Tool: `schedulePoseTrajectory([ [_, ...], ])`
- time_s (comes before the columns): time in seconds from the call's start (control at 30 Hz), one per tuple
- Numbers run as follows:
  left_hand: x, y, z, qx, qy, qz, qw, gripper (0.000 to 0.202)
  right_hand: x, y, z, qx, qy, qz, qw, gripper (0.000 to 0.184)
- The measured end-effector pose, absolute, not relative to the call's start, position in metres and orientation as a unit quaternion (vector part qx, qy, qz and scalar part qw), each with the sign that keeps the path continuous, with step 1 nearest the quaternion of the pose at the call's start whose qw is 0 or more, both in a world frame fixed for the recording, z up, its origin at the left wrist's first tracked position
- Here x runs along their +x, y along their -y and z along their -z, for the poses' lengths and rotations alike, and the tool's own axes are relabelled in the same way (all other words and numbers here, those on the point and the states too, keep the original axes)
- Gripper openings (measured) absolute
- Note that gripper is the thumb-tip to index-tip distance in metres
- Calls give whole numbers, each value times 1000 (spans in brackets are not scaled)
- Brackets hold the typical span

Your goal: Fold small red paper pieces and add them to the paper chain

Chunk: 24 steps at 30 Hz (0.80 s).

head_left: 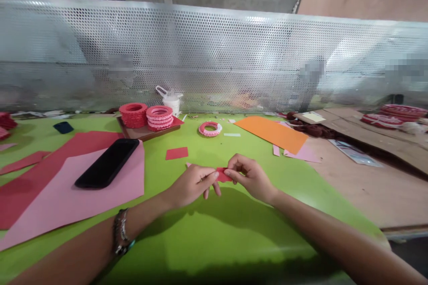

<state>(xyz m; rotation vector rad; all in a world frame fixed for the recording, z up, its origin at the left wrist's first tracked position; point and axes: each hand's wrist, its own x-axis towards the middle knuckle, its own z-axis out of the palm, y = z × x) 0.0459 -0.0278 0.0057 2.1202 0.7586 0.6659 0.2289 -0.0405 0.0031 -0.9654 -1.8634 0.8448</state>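
A small piece of red paper [224, 174] is stretched between my two hands above the green table [214, 240]. My left hand [194, 183] pinches its left end between thumb and forefinger, the other fingers loosely curled below. At its right end, my right hand [250, 177] grips it with thumb and fingertips. Just beyond the hands lies a flat red paper rectangle [177, 153]. Farther back sits a ring [210, 129] in red, pink and white. A pink scrap peeks out behind my left hand, mostly hidden.
At left, a black phone [107, 163] rests on pink paper [123, 196] over red sheets. Stacked red rings [133, 116] and pink rings [159, 119] stand on a brown tray [150, 132], near a white cup [171, 103]. Orange paper [272, 133] lies right; perforated metal [214, 58] closes the back.
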Motion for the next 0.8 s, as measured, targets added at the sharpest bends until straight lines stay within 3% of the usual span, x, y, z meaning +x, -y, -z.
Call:
schedulePoseTrajectory([
  [0.5,50,27,-4,799,-318,-259,439,31,225,43,-3,-360,741,-353,444,17],
  [0.8,51,27,-1,802,-319,-293,412,24,226,44,-2,-381,779,-255,428,6],
])
